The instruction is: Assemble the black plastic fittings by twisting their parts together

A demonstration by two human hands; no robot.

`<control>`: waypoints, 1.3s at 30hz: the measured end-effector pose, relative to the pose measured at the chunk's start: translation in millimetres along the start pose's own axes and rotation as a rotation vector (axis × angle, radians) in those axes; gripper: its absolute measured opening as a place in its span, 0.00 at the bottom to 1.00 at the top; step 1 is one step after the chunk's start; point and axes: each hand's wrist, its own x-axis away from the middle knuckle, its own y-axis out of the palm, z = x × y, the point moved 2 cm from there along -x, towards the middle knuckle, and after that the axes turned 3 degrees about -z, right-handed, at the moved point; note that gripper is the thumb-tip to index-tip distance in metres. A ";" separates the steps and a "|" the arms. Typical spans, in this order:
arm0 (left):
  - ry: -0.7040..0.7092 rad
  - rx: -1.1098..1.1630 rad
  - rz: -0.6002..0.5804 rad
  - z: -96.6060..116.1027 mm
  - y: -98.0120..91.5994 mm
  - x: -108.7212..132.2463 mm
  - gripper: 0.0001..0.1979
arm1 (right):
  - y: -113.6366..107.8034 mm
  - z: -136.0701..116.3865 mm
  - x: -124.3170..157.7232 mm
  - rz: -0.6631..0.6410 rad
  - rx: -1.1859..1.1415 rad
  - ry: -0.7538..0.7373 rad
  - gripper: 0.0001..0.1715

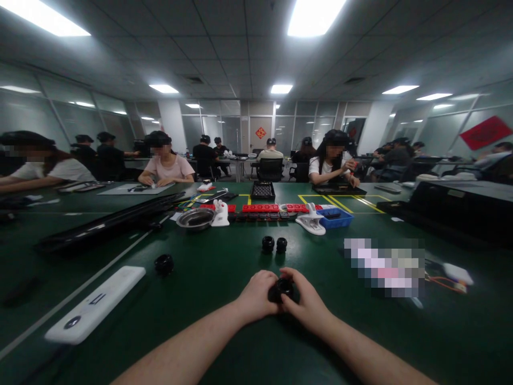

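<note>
Black round part (pixel 285 287) in both hands at a green desk (pixel 224 246).
The left hand (pixel 256 294) and right hand (pixel 308 302) close their grip around it at the desk's near middle, with two similar black pieces (pixel 268 244) just beyond (a long white case (pixel 98 305) lies off to the left). Yellow lines (pixel 341 204) mark the far side; ceiling panels (pixel 316 16) light a glass-walled room with seated people.

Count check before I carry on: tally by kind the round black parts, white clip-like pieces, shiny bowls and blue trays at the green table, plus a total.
Round black parts: 4, one between the left hand and right hand
White clip-like pieces: 2
Shiny bowl: 1
Blue tray: 1
Total: 8
</note>
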 end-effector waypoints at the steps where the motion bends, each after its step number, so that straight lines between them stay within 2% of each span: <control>1: 0.008 0.000 0.000 -0.7 0.0 0.2 0.21 | 0.0 0.4 0.7 -0.033 -0.023 -0.010 0.30; 4: 0.025 0.000 0.007 -2.2 0.1 0.5 0.22 | -0.4 2.2 1.7 -0.065 -0.032 -0.001 0.33; 11: 0.006 0.004 0.005 1.0 -0.8 0.3 0.19 | 1.4 5.2 -2.0 0.051 0.023 0.082 0.26; 14: 0.001 0.000 -0.005 3.2 -3.0 0.7 0.21 | 0.3 4.3 -2.2 -0.009 -0.041 0.037 0.26; 18: 0.009 -0.013 -0.026 4.2 -4.6 1.0 0.23 | -1.1 1.6 -0.1 -0.084 -0.103 -0.001 0.31; 22: 0.007 -0.022 -0.018 2.9 -3.5 0.9 0.19 | 2.3 1.1 -1.3 0.014 -0.027 0.073 0.35; 24: 0.005 -0.015 -0.014 2.1 -2.4 0.8 0.18 | 4.7 0.8 -3.0 0.032 -0.004 0.100 0.33; 27: -0.001 0.005 -0.019 0.9 -1.2 0.6 0.19 | 5.6 -0.8 -3.9 -0.019 -0.027 0.085 0.30; 31: -0.010 -0.006 -0.021 -0.4 -1.2 0.7 0.21 | 2.7 -1.6 -0.4 -0.088 -0.049 0.014 0.34; 35: -0.001 -0.022 -0.025 1.3 -2.4 0.9 0.19 | 1.7 3.0 0.8 0.013 0.014 0.051 0.35; 39: -0.007 -0.017 -0.019 3.5 -3.3 1.1 0.18 | 3.6 5.9 -1.6 0.079 0.023 0.081 0.30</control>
